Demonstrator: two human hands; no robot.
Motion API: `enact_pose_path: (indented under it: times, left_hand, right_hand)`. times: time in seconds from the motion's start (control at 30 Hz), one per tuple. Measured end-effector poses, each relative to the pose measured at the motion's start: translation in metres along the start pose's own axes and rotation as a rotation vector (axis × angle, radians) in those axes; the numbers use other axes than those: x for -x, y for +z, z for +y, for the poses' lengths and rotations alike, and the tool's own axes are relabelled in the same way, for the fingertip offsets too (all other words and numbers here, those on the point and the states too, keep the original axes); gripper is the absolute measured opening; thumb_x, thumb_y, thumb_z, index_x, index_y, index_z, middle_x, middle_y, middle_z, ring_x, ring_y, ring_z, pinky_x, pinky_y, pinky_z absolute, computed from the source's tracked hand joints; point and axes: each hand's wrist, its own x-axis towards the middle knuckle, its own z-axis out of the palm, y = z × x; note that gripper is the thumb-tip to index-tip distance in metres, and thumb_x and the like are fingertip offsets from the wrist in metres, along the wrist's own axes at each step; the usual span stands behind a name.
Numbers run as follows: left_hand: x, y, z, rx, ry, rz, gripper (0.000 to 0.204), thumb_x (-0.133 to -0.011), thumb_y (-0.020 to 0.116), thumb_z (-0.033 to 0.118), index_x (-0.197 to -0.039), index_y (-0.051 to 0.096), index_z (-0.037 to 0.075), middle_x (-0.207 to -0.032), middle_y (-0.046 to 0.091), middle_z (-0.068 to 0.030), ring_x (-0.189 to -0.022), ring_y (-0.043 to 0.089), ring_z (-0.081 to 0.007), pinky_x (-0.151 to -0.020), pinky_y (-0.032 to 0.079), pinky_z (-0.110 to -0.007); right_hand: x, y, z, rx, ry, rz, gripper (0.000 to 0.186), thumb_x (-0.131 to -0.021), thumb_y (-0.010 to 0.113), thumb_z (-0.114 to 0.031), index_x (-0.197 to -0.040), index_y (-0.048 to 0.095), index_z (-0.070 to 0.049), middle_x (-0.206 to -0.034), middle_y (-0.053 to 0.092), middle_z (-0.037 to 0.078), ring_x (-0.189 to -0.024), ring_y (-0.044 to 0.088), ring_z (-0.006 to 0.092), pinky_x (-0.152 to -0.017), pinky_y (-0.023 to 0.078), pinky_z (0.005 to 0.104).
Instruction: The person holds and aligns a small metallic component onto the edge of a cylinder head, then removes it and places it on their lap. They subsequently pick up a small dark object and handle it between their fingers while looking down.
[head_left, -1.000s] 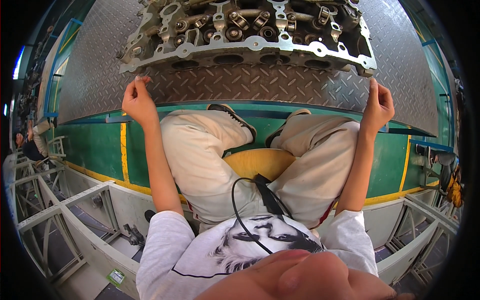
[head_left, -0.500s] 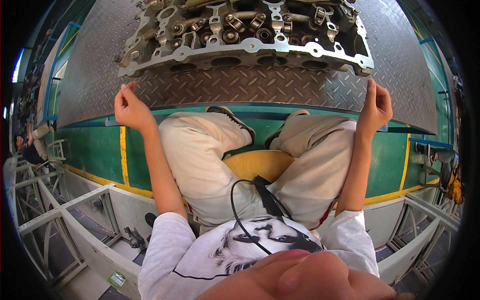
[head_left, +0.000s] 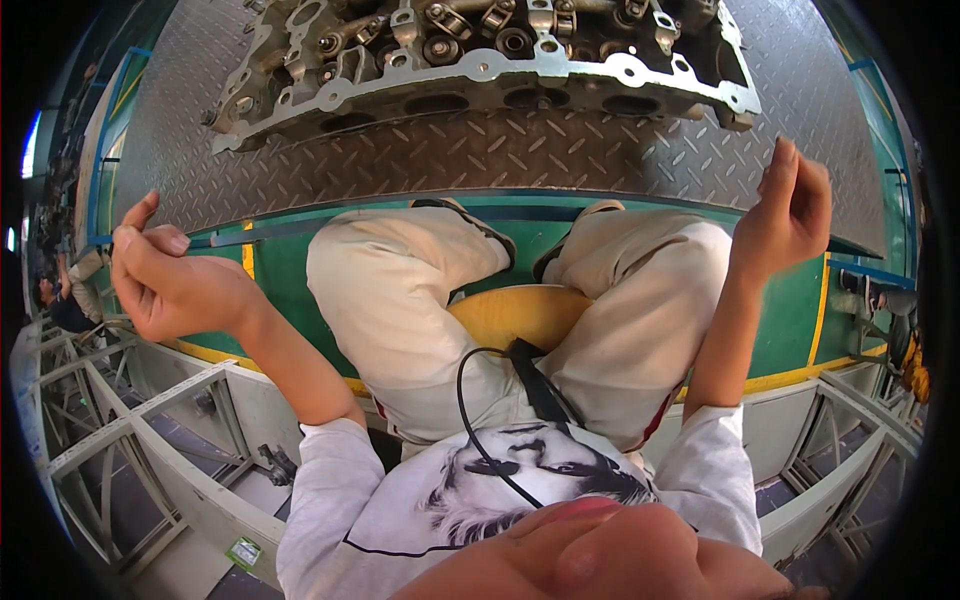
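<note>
An aluminium engine cylinder head (head_left: 630, 75), with rollers and springs showing on top, rests on a dark chequer-plate surface (head_left: 430, 160). My left hand (head_left: 180, 275) is out at the left, below the plate's edge and away from the cylinder head, with bent fingers somewhat apart and nothing visible in them. My right hand (head_left: 785, 215) is raised beside the plate's right part, just below and right of the cylinder head's corner, without visibly touching it. Its fingers are curled closed, and whatever may be inside them is hidden.
I sit on a yellow seat (head_left: 515, 315), a black cable (head_left: 465, 420) across my lap. Behind me are grey metal frames (head_left: 165, 420); under the plate, a green floor (head_left: 770, 330) with yellow lines. Other people (head_left: 70, 300) are at the far left and right edges.
My left hand has swung left and down, its fingers loosening. My right hand has shifted rightward. The cylinder head appears slightly higher in the picture.
</note>
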Motion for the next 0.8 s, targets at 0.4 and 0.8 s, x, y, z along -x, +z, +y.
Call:
enact_pose_path:
  times: [0.4,0.8]
  left_hand:
    - [-0.022,0.015,0.051,0.188,0.446,-0.156,0.023,-0.085,0.052,0.003,-0.072,0.059,-0.014,-0.073,0.065,-0.0218,-0.046,0.045,-0.0095,-0.047,0.041,-0.021]
    - [-0.050,0.039,0.010,0.137,0.293,-0.193,0.016,-0.084,0.061,0.007,-0.080,0.067,-0.007,-0.076,0.068,-0.0112,-0.066,0.061,-0.0118,-0.065,0.048,-0.023]
  right_hand:
    - [-0.032,0.037,-0.061,-0.301,-0.299,-0.426,0.009,-0.080,0.067,0.004,-0.089,0.065,0.004,-0.071,0.060,0.002,-0.064,0.053,0.0044,-0.058,0.039,0.0138]
    - [-0.039,0.005,-0.033,-0.007,-0.086,-0.313,0.014,-0.083,0.069,-0.015,-0.082,0.068,0.000,-0.066,0.057,-0.003,-0.058,0.047,0.0016,-0.053,0.034,0.0148]
